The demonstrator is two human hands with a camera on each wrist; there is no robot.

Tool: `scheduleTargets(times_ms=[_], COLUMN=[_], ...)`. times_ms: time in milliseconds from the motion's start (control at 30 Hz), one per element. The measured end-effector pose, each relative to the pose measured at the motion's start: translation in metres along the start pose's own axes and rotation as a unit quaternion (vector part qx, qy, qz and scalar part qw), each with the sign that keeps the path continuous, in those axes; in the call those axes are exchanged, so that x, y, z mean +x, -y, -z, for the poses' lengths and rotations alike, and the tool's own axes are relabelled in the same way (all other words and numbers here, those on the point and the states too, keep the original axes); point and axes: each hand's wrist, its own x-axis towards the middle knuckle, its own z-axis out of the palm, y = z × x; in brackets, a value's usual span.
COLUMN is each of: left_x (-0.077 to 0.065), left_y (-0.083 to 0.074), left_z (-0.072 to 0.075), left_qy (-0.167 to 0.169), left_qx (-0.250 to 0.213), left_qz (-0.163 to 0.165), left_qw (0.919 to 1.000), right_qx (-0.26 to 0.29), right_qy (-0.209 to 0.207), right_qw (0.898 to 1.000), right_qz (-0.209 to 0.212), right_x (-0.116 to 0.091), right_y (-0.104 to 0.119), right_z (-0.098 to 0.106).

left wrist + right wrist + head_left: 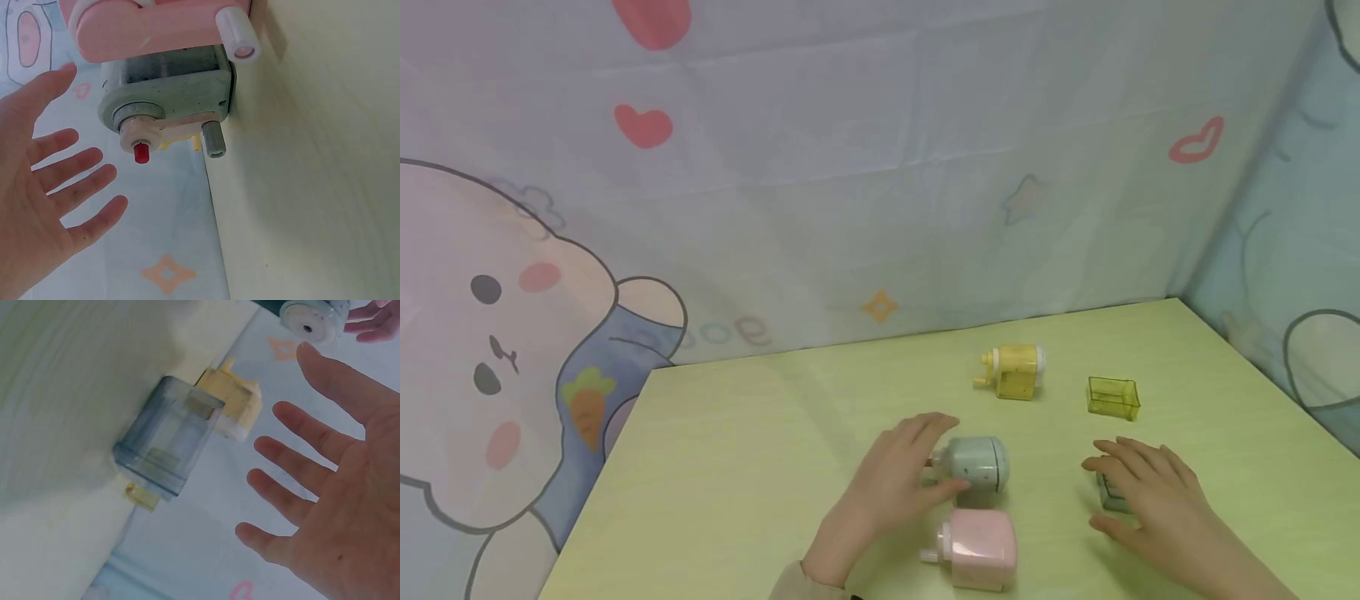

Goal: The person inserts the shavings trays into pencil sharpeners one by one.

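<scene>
In the head view a grey-green crank pencil sharpener (976, 464) stands on the table. My left hand (898, 475) is spread beside its crank side, and the left wrist view shows that crank with a red knob (142, 153). Toward the front stands a pink pencil sharpener (979, 546). Over to the right, my right hand (1161, 504) hovers with fingers extended and partly hides a dark translucent shavings drawer (1111, 493). The right wrist view shows the drawer standing apart from the fingers (306, 472). Neither hand holds anything.
Farther back stands a yellow pencil sharpener (1018, 371), with a translucent yellow drawer (1112, 400) to its right. The pale yellow-green table (722, 467) ends at a printed cloth (850, 208) behind, and more cloth hangs along the right side.
</scene>
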Motion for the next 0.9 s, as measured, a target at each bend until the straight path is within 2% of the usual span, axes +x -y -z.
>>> scheduleTargets(times_ms=[167,367,567,667,767,900], left_x=[0.008,0.016,0.024,0.027,0.027,0.027], left_y=[0.006,0.011,0.012,0.012,0.011,0.010], left_z=[-0.007,-0.017,-0.026,-0.029,-0.031,-0.032], left_qy=[0.035,0.064,0.091,0.101,0.107,0.110], left_qx=[-0.037,-0.041,-0.059,-0.059,-0.061,-0.066], left_qz=[0.011,0.025,0.023,0.020,0.015,0.008], left_qw=[0.9986,0.9968,0.9938,0.9930,0.9922,0.9917], right_qx=[0.002,0.001,0.046,0.051,0.048,0.044], right_qy=[0.022,0.042,0.107,0.125,0.124,0.101], right_qw=[0.999,0.998,0.987,0.983,0.984,0.988], right_qz=[-0.024,-0.053,-0.110,-0.122,-0.121,-0.110], right_x=[-0.002,-0.004,-0.008,-0.009,-0.011,-0.015], right_y=[-0.013,-0.025,-0.039,-0.042,-0.043,-0.045], right_z=[-0.004,-0.007,-0.008,-0.010,-0.012,-0.014])
